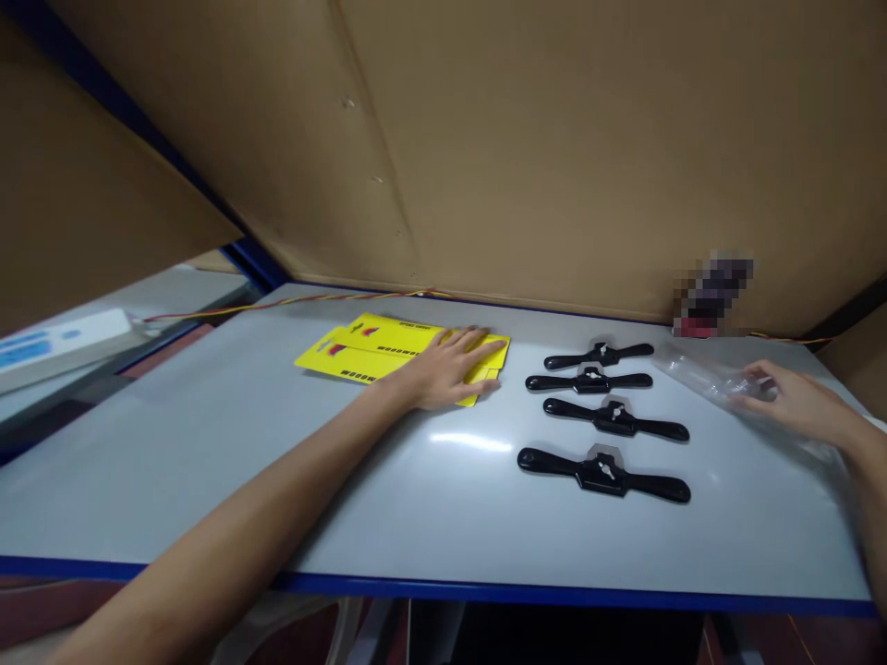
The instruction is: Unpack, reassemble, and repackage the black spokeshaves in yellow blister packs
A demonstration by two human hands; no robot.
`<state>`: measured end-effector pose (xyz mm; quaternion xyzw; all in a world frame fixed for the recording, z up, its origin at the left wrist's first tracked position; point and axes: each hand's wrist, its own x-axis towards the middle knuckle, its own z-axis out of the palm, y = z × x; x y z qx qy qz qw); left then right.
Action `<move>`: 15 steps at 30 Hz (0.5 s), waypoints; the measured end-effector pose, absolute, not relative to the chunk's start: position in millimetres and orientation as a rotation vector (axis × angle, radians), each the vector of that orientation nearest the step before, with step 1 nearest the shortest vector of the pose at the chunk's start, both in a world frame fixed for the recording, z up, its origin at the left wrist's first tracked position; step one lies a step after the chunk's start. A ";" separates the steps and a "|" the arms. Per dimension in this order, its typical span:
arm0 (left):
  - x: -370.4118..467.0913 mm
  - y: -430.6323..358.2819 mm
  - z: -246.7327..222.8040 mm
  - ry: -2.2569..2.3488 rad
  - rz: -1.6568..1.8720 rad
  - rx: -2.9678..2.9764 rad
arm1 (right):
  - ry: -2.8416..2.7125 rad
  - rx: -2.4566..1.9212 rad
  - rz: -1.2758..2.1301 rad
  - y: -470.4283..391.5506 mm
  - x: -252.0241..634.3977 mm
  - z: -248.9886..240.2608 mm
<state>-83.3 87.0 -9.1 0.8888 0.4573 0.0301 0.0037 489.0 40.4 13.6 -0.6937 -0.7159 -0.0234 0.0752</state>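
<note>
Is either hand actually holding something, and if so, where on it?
The right hand seems to pinch clear plastic partway along its length. The left hand lies flat on yellow cards, apparently not gripping.

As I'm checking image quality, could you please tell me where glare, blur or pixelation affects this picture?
In the head view, a bright glare streak lies on the tabletop just in front of the yellow cards; in the same view, the clear plastic at the right hand looks blurred, and a pixelated patch hides something by the back wall.

Workshop, by look: blue-edged workbench (388,526), brown board partitions (554,166), matching black tools (613,421).
</note>
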 end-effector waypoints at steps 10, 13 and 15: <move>-72.0 94.5 0.2 1.733 0.320 2.772 | -2.211 -2.166 -0.146 35.3 448.1 14.4; -76.2 90.2 11.1 1.800 0.365 2.741 | -2.205 -2.121 -0.198 34.2 441.5 13.4; -82.3 86.6 18.4 1.827 0.339 2.700 | -2.173 -2.061 -0.251 34.4 440.4 12.2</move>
